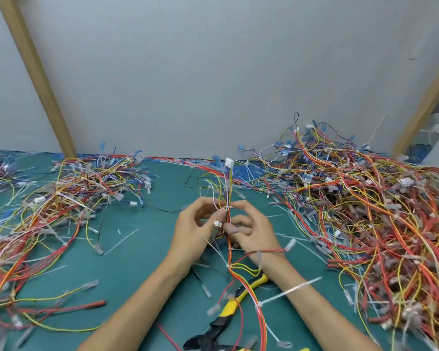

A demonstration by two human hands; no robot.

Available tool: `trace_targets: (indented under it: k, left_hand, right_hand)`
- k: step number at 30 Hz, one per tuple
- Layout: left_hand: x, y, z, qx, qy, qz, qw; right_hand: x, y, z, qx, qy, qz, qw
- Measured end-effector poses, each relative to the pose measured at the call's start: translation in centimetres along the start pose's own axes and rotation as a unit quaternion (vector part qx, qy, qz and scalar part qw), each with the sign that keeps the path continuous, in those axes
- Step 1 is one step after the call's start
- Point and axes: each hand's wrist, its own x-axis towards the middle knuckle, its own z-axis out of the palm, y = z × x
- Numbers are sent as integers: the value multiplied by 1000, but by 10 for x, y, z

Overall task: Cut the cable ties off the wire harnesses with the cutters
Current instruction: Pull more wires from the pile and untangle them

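A harness [228, 188] is held upright over the middle of the mat [142, 249], with its white connector [229, 163] at the top. It is pinched by the fingertips of the left hand [195, 224] at a white tie [227, 207]. The right hand [251, 229] is curled round the wires just below that tie, so both hands are grasping the harness. The lower wires (red, orange, yellow) are seen hanging down between the forearms. The cutters [228, 310], with yellow and black handles, are laid on the mat under those wires, close to the right forearm and touched by neither hand. Loose ties [121, 240] are scattered over the mat. A left pile [74, 193] of harnesses and a larger right pile [365, 211] are noted on either side, both reaching back to the grey wall [213, 84].
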Motion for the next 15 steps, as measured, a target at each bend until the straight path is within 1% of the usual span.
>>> trace_targets:
  k: [6,12,15]
  left_hand:
    - [4,-8,-2,-6,25,-14,1000]
    - [5,-16,-5,3,-16,-18,1000]
    - [4,-14,-8,-30,-22,-27,999]
  right_hand:
    - [-2,-4,1,21,14,4,1000]
    - [3,3,0,44,86,25,995]
    - [4,7,-2,34,81,11,996]
